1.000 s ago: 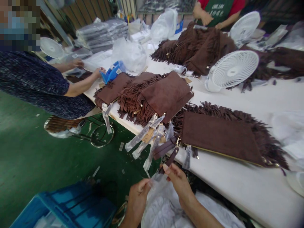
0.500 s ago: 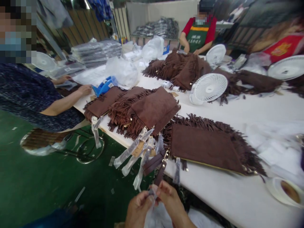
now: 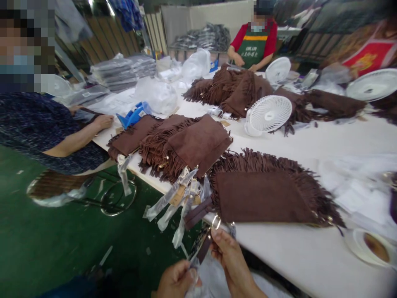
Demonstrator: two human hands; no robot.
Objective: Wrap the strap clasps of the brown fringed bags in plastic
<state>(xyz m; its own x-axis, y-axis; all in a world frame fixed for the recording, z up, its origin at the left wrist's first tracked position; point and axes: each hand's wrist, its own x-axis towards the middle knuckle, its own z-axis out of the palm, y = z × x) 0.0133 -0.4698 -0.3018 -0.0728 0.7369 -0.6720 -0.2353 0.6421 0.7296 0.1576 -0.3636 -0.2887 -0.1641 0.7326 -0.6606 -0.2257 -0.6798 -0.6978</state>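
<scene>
A brown fringed bag [image 3: 260,196] lies flat on the white table in front of me, its fringe pointing away. Its brown strap [image 3: 203,248] hangs off the table edge from a gold clasp [image 3: 216,222]. My right hand [image 3: 231,263] is closed on the strap just below that clasp. Lower down, my left hand [image 3: 176,279] pinches a clear plastic sleeve [image 3: 194,265] at the strap's lower end. To the left lies a stack of fringed bags [image 3: 197,142], with plastic-wrapped straps [image 3: 169,211] dangling over the edge.
A roll of tape [image 3: 369,248] lies at the right edge. White fans [image 3: 269,114] and a brown pile of bags [image 3: 238,87] stand farther back. One co-worker [image 3: 34,128] is at the left, another [image 3: 254,43] across the table. A stool [image 3: 56,186] stands left.
My right hand has moved up the strap to beside the clasp, while my left hand has drawn slightly down and left with the plastic. The hands are now farther apart.
</scene>
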